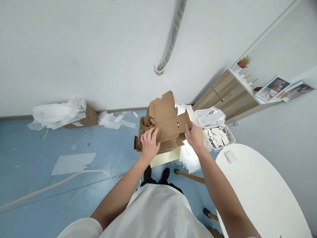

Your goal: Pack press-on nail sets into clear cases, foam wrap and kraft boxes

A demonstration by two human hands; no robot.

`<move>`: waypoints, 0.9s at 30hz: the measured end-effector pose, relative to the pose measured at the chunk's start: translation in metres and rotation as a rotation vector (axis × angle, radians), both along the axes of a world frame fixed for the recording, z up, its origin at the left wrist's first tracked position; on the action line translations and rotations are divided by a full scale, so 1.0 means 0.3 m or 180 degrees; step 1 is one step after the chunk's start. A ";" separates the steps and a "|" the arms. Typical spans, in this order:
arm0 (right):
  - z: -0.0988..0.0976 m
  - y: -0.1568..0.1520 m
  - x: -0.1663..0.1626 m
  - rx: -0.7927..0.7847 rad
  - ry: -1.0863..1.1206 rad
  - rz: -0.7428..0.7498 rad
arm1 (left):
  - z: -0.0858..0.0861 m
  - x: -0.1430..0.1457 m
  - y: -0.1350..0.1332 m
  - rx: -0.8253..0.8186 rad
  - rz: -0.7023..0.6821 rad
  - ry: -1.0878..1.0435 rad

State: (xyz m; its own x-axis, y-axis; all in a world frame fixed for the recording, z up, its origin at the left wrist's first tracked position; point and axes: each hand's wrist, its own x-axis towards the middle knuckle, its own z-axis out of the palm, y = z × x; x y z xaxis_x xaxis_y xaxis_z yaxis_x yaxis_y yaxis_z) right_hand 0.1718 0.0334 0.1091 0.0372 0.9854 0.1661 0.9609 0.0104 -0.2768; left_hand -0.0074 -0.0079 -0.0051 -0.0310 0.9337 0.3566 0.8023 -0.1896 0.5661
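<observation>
One plain unfolded cardboard box (170, 127): right hand (195, 136) grips, left hand (150, 144) touches.

"Can you read anything on the box (165, 131)?"
"No, nothing legible there."
"What about the photos (274, 88) on the cabinet (226, 91)?"
"No words I can make out (even squinting hard at them)."
"And the packets (216, 137) in the basket (230, 136)?"
"Too small to tell; no readable text anywhere."
</observation>
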 end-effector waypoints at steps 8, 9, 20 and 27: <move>-0.035 0.011 0.146 0.0181 0.2313 -0.0685 | 0.045 -0.082 -0.006 -0.0532 0.0288 -0.0233; -0.043 0.003 0.164 0.0264 0.2676 -0.0755 | 0.060 -0.079 -0.013 -0.0518 0.0084 -0.0321; -0.078 -0.266 0.357 0.1071 0.4088 -0.1774 | 0.030 0.193 -0.062 -0.1910 -0.1307 -0.2963; -0.094 -0.533 0.520 0.1554 0.4126 -0.2267 | -0.008 0.508 -0.143 -0.2546 -0.1455 -0.2980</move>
